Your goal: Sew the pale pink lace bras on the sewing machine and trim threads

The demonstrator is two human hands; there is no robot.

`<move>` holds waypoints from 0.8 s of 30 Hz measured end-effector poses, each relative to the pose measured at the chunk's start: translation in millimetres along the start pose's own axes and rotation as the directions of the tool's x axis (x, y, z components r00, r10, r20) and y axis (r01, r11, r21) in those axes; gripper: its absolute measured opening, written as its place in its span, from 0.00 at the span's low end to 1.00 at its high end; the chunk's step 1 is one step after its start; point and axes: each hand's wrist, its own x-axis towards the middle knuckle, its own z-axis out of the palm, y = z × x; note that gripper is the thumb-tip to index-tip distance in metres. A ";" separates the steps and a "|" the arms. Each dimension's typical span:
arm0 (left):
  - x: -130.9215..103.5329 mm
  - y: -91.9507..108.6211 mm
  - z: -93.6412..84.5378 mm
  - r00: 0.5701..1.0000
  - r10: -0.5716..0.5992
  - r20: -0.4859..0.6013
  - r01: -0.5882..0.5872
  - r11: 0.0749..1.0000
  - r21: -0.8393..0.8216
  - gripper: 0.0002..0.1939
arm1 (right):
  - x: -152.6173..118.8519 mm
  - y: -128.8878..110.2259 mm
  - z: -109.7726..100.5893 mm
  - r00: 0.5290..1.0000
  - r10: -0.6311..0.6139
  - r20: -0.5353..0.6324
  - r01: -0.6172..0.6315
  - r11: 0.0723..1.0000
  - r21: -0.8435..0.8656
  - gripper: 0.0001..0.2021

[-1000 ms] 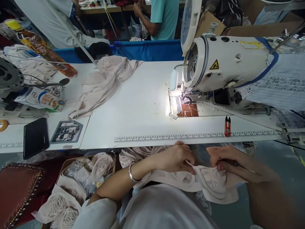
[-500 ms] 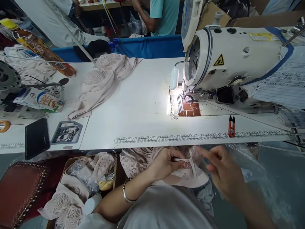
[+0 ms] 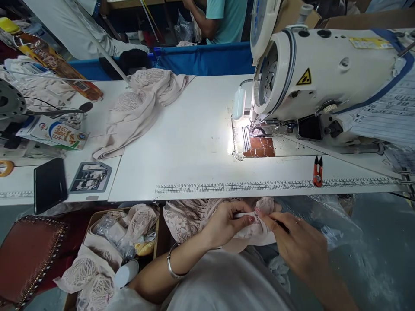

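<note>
A pale pink lace garment (image 3: 188,218) lies across my lap, below the front edge of the white table. My left hand (image 3: 223,224), with a silver bangle at the wrist, pinches the garment's edge between thumb and fingers. On the right, my right hand (image 3: 295,239) has its thumb and index finger closed on the same fabric, close to the left fingertips. Part of the cloth is hidden behind the fingers. The sewing machine (image 3: 311,77) stands on the table beyond my hands, its lamp lighting the needle plate.
Red thread snips (image 3: 317,171) lie by the printed ruler (image 3: 227,188). Another lace garment (image 3: 139,108), a phone (image 3: 50,185), a carton (image 3: 53,133) and a bottle (image 3: 55,62) are at left. Below stands a box of garments (image 3: 157,233). A person in teal (image 3: 227,19) is beyond.
My right hand has moved left and closed on the fabric beside my left fingers. The garment's lower part is more bunched. The view has shifted slightly.
</note>
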 end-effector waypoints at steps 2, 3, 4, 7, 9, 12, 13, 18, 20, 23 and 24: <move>-0.1 0.5 0.1 1.000 0.004 0.008 -0.004 1.000 -0.001 0.15 | -0.8 0.0 0.8 1.000 0.002 -0.005 -0.002 1.000 0.016 0.19; -0.1 0.4 0.1 1.000 0.004 0.010 -0.004 1.000 -0.006 0.16 | -0.8 0.0 1.0 1.000 0.003 -0.009 -0.002 1.000 0.021 0.19; 0.0 0.0 0.1 1.000 0.001 0.012 -0.001 1.000 -0.013 0.16 | -0.7 -0.1 1.2 1.000 0.002 -0.010 -0.002 1.000 0.023 0.19; 0.5 -2.6 0.0 1.000 -0.013 0.010 0.013 0.999 -0.047 0.17 | 0.4 -0.8 1.0 1.000 -0.002 -0.009 0.003 1.000 0.012 0.19; 1.1 -4.5 -0.3 1.000 -0.025 0.003 0.026 0.997 -0.076 0.17 | 0.8 -1.5 1.1 1.000 0.002 -0.003 -0.002 1.000 0.009 0.20; 1.8 -5.5 -0.9 0.999 -0.034 0.005 0.034 0.996 -0.086 0.17 | 0.3 -2.2 2.9 0.999 0.034 -0.007 -0.034 0.998 0.052 0.21; 1.8 -5.1 -0.9 0.999 -0.033 0.009 0.034 0.996 -0.077 0.16 | -0.1 -2.5 3.9 0.999 0.051 -0.008 -0.050 0.995 0.086 0.22; 0.5 -1.4 3.8 0.998 0.060 0.028 -0.063 0.994 0.094 0.11 | -0.3 -5.9 9.3 0.972 0.220 0.079 -0.233 0.900 0.367 0.21; -0.1 -1.7 7.6 0.989 0.131 0.064 -0.142 0.964 0.225 0.10 | 1.3 -9.7 11.7 0.930 0.317 0.186 -0.367 0.776 0.512 0.19; 0.0 -2.9 12.6 0.972 0.172 0.161 -0.216 0.922 0.323 0.13 | 5.5 -16.2 16.8 0.822 0.415 0.390 -0.548 0.390 0.740 0.20; 0.2 -2.8 13.5 0.968 0.165 0.191 -0.220 0.923 0.316 0.14 | 7.4 -17.0 18.1 0.788 0.426 0.444 -0.569 0.228 0.790 0.22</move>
